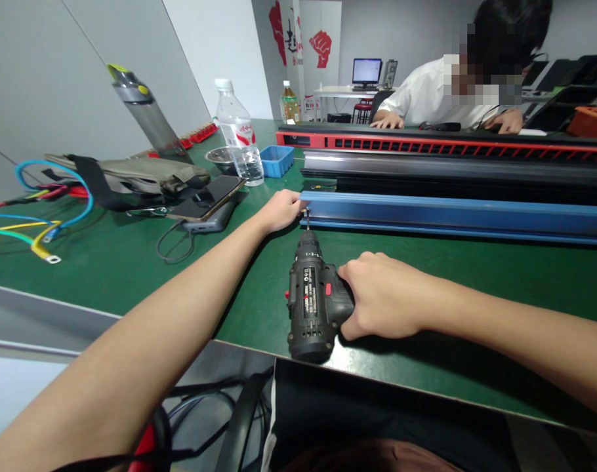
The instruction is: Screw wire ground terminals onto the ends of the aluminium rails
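My right hand (384, 295) is wrapped round the grip of a black cordless drill (311, 301), which lies on its side low over the green table. The drill's bit points away from me and meets the near left end of a long blue metal profile (451, 213). At that same end my left hand (281, 211) is closed, its fingertips pressed on the profile's edge. A small fitting shows at the bit's tip, too small to name. Part of the left fingers is hidden behind the profile's end.
Beyond the blue profile lie dark profiles (426, 167) and a red-edged rail (451, 141). To the left are a phone (220, 193), a water bottle (239, 134), a blue bin (277, 161), a bag (131, 174) and cables (52, 229). A person (436, 98) sits across the table.
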{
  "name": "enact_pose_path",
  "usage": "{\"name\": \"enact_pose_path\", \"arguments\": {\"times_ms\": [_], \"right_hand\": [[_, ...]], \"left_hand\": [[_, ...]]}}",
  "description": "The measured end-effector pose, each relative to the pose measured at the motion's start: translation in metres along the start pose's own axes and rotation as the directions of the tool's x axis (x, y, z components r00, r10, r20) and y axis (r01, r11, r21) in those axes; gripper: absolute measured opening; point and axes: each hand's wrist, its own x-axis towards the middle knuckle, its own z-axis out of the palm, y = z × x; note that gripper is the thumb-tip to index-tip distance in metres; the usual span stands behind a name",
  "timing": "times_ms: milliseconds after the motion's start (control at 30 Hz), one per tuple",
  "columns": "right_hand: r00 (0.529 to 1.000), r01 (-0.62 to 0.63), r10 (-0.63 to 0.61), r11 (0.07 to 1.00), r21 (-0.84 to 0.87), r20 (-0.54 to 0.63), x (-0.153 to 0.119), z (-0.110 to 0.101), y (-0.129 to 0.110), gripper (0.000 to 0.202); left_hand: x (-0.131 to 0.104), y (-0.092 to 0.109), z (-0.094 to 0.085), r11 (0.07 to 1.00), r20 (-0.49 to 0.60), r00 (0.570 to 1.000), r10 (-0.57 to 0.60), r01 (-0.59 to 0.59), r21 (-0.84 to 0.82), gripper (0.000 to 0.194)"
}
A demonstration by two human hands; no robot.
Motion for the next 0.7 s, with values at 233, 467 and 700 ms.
{"name": "enact_pose_path", "arguments": {"times_ms": [233,467,700], "right_hand": [[1.000,-0.007,0.007,1.000,-0.006,0.010,0.0004,-0.0004,-0.0011,0.036],[1.000,-0.014,0.015,1.000,-0.018,0.020,0.0000,-0.0008,-0.0003,0.040],[1.000,-0.004,0.004,1.000,-0.012,0.004,0.0009,0.0007,-0.0006,0.037]], "left_hand": [[0.0003,-0.0009,0.0000,1.000,0.012,1.000,-0.004,0.004,-0.019,0.043],[0.0003,-0.0002,-0.0002,1.000,0.014,1.000,-0.013,0.014,-0.017,0.043],[0.0004,-0.0007,-0.0002,1.000,0.015,1.000,-0.008,0.008,-0.015,0.042]]}}
